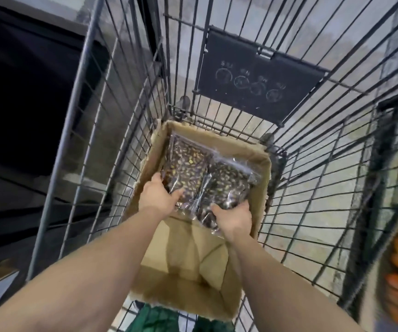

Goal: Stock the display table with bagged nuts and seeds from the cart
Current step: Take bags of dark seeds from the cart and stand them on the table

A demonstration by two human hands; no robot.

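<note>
Head view: two hands grasping clear bags of seeds inside a cardboard box in a wire cart.

Head view. The left hand (157,195) holds the left bag (185,165) at its near left edge, fingers curled under it and thumb on top; the right hand (235,218) grips the right bag (226,188) at its near end, fingers wrapped beneath and thumb over the film. Both bags are transparent, glossy, creased plastic with a sealed strip at the far end, filled with dark brown kernels flecked with pale yellow-green pieces. They lie side by side, edges touching, in the far half of the open cardboard box (263,168). The box sits on the floor of the wire cart (111,130), whose far wall carries a dark panel (255,80) with faint chalk-like circles.
</note>
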